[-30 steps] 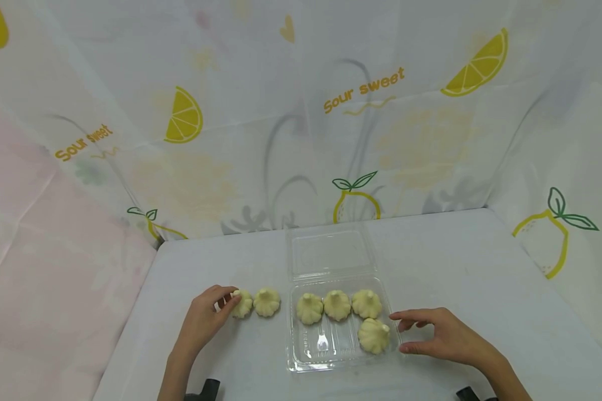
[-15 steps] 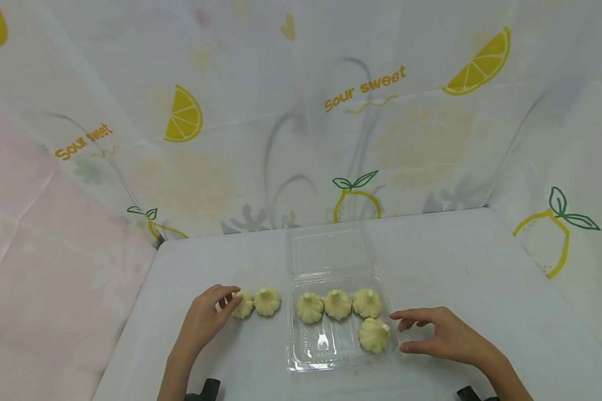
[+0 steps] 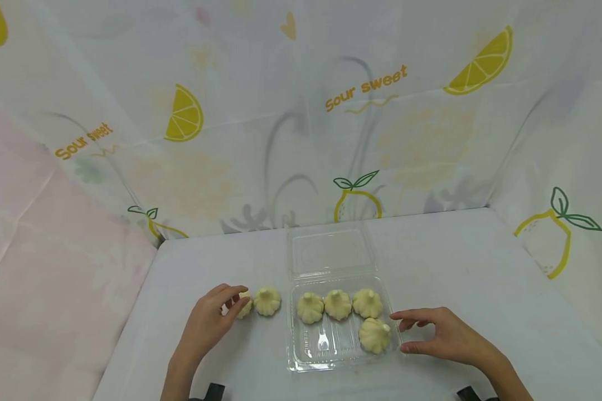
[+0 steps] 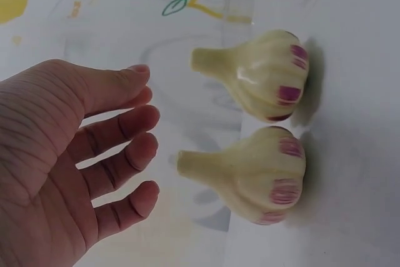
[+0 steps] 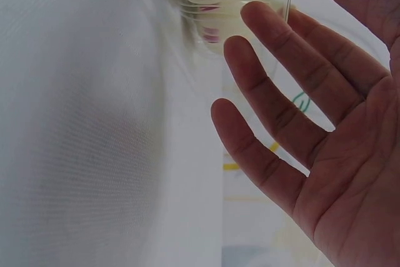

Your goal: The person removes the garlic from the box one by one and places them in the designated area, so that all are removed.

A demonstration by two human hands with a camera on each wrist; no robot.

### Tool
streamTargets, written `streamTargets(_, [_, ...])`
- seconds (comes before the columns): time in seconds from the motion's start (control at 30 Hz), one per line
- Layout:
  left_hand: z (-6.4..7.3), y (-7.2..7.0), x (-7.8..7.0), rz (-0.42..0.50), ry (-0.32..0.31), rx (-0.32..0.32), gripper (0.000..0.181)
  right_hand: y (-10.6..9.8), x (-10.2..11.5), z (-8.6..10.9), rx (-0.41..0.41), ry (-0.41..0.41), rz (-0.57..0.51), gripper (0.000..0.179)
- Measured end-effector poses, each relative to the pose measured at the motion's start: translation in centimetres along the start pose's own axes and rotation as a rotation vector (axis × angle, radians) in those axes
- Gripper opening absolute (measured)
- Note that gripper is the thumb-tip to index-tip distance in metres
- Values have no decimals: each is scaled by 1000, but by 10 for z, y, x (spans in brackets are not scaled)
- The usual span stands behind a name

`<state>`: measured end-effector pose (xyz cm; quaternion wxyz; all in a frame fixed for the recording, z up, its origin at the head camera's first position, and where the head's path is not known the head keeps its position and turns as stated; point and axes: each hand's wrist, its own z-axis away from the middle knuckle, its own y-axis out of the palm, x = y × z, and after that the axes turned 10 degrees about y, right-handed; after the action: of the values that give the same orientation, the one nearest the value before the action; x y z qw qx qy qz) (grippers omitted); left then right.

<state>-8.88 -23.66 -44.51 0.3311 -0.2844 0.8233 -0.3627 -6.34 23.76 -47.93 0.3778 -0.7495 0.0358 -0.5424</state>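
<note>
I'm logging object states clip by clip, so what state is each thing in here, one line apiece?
Clear container, open, four garlic bulbs inside.
Lid, folded back.
Far row of three bulbs, upright.
Near bulb in container, tilted, stem to the right.
Two bulbs outside, upright, side by side.
Left hand, empty, apart from the bulbs.
Right hand, empty, beside the container; contact unclear.

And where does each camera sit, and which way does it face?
Head: on the person's head, facing forward and down at the clear box; left hand and right hand show.
Left wrist: worn there, facing two loose garlic bulbs; left hand shows.
Right wrist: worn there, facing the box's side; right hand shows.
Head and left wrist share the loose bulbs.
</note>
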Motion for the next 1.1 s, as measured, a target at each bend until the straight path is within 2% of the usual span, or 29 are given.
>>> streamTargets(0.27, [-8, 4, -16, 105, 61, 0, 23, 1, 0, -1, -13, -23, 4, 51])
streamTargets(0.57, [-15, 17, -32, 187, 121, 24, 22, 1, 0, -1, -12, -27, 4, 51])
streamTargets(1.1, [-27, 43, -55, 254, 229, 77, 20, 1, 0, 1, -19, -38, 8, 52])
